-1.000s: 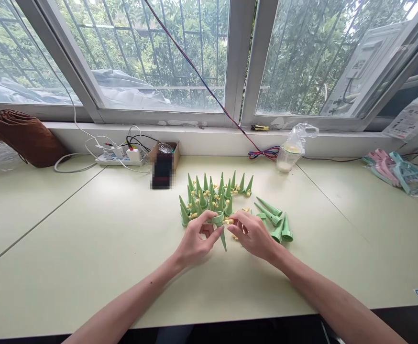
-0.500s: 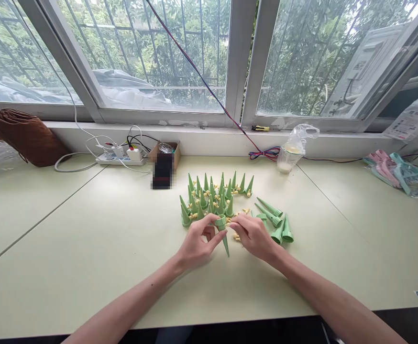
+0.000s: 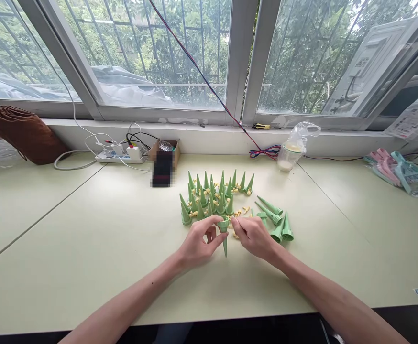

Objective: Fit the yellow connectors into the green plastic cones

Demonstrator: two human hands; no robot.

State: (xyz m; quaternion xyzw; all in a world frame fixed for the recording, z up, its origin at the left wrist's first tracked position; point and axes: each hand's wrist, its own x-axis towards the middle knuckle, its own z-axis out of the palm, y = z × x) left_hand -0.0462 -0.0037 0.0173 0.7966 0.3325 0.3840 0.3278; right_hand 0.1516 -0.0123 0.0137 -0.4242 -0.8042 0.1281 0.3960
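My left hand [image 3: 198, 243] pinches a green plastic cone spike [image 3: 224, 235] by its wide end, tip pointing down at the table. My right hand [image 3: 254, 235] is closed at the spike's rim, fingertips pinched on a small yellow piece that is barely visible. Just behind the hands stands a cluster of upright green cones [image 3: 212, 198] with yellow fittings. To the right lie several loose green cones [image 3: 275, 220] on their sides, with a few small yellow parts [image 3: 245, 209] scattered between.
A pale green table [image 3: 87, 248] carries a power strip with cables [image 3: 121, 155], a small cardboard box [image 3: 166, 149], a brown bag [image 3: 26, 134], a plastic cup in a bag [image 3: 290, 155] and packaged items [image 3: 399, 172]. Windows and a sill run along the back.
My right hand has drawn in closer to the spike's rim and the yellow piece is now nearly hidden. The spike stays held by my left hand, shifted slightly.
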